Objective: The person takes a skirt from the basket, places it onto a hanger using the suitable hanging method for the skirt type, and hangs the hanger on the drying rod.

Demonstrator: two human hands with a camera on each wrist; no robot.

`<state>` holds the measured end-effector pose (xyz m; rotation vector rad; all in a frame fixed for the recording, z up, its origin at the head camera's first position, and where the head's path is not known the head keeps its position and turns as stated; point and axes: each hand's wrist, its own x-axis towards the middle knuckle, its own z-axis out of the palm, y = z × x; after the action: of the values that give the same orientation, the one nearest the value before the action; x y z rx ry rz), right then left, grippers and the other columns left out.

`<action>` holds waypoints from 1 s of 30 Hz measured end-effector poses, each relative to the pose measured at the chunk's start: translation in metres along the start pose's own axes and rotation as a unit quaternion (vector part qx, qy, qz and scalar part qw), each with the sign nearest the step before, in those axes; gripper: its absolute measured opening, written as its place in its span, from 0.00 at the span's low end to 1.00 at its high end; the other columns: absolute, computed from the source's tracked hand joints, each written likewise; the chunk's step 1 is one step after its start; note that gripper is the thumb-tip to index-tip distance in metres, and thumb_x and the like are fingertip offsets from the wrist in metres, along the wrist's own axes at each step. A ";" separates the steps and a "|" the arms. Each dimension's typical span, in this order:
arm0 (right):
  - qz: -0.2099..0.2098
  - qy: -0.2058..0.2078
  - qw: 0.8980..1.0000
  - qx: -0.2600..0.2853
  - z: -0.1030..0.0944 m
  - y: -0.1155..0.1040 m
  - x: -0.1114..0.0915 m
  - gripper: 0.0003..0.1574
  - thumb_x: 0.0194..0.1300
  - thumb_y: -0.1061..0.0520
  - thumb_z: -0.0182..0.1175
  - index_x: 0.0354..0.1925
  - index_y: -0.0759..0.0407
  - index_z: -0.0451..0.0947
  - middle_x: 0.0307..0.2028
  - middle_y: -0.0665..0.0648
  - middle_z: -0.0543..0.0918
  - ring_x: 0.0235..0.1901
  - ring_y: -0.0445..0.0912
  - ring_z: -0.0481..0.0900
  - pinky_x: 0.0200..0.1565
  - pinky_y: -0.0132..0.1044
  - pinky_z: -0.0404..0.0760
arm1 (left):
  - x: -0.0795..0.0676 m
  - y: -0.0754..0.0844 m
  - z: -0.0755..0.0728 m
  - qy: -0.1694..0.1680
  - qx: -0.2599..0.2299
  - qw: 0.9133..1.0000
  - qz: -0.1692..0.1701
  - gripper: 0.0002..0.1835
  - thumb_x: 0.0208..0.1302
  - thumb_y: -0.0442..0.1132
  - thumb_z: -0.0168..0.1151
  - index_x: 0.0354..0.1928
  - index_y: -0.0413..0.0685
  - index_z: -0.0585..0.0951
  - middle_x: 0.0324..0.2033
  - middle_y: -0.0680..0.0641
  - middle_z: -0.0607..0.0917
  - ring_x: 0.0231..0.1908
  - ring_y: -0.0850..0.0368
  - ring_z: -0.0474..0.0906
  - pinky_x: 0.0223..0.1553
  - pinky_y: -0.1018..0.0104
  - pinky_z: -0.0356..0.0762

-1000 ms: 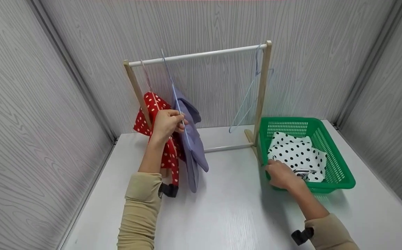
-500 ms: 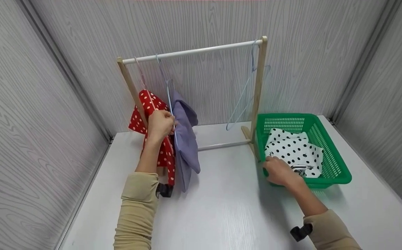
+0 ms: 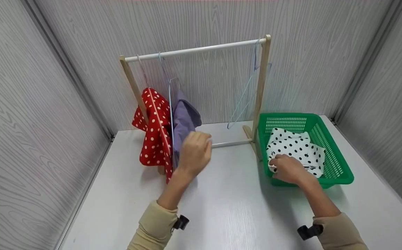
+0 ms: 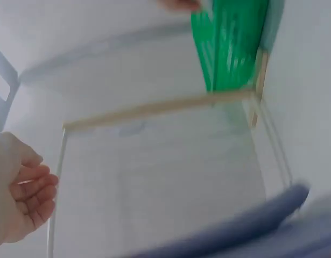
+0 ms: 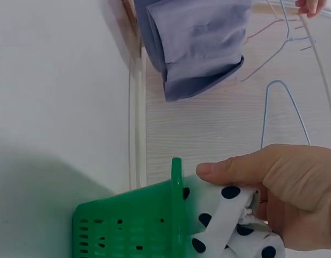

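Observation:
My left hand (image 3: 194,152) hovers before the rack with loosely curled fingers, holding nothing; the left wrist view shows the same hand (image 4: 25,188) with its fingers bent inward. Behind it, a purple garment (image 3: 186,116) hangs on a blue hanger (image 3: 170,104), partly covered by the hand. My right hand (image 3: 287,169) is at the near left corner of a green basket (image 3: 341,175). It grips a white cloth with black dots (image 3: 293,147). In the right wrist view, the thumb lies over the dotted cloth (image 5: 208,220) beside the basket's rim (image 5: 177,215).
A small clothes rack (image 3: 201,50) with wooden posts stands toward the back wall. A red garment with white dots (image 3: 154,142) hangs at its left end. A bare blue hanger (image 3: 241,104) hangs near the right post, next to the basket.
My left hand has let go of the blue hanger and moved right and toward me. My right hand has shifted slightly, and white cloth now shows at its fingertips.

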<state>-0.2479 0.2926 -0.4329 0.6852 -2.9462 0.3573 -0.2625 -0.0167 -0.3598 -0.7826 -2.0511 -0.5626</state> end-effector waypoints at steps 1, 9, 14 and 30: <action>0.004 0.000 1.000 0.009 -0.002 0.002 -0.003 0.18 0.46 0.64 0.68 0.39 0.66 0.80 0.34 0.59 0.79 0.34 0.52 0.77 0.36 0.48 0.75 | -0.005 0.009 0.008 -0.012 -0.016 1.000 0.014 0.03 0.52 0.30 0.61 0.31 0.39 0.80 0.27 0.46 0.80 0.30 0.51 0.74 0.35 0.62 0.71; 0.019 0.004 0.996 0.082 -0.021 0.022 -0.027 0.21 0.52 0.55 0.67 0.44 0.65 0.79 0.39 0.58 0.79 0.39 0.51 0.77 0.41 0.48 0.75 | -0.033 0.064 0.075 -0.182 -0.054 0.979 0.069 0.05 0.58 0.37 0.61 0.34 0.45 0.82 0.29 0.51 0.82 0.34 0.57 0.76 0.36 0.68 0.72; 0.046 0.008 0.992 0.113 -0.030 0.039 -0.044 0.25 0.54 0.54 0.67 0.47 0.68 0.77 0.43 0.63 0.79 0.42 0.56 0.77 0.43 0.52 0.75 | -0.036 0.092 0.111 -0.301 -0.034 0.952 0.049 0.15 0.60 0.45 0.61 0.46 0.47 0.79 0.39 0.53 0.81 0.41 0.60 0.74 0.40 0.72 0.70; 0.201 -0.056 0.973 0.100 -0.019 0.091 -0.082 0.26 0.48 0.54 0.69 0.39 0.74 0.76 0.34 0.65 0.80 0.33 0.54 0.76 0.34 0.51 0.75 | -0.037 0.131 0.179 -0.247 0.078 0.952 0.164 0.26 0.56 0.50 0.64 0.54 0.49 0.70 0.40 0.52 0.76 0.42 0.60 0.74 0.46 0.71 0.69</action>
<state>-0.2146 0.4112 -0.4451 0.1156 -3.1759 0.6742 -0.2526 0.1770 -0.4735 -1.2309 -2.3024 -0.0082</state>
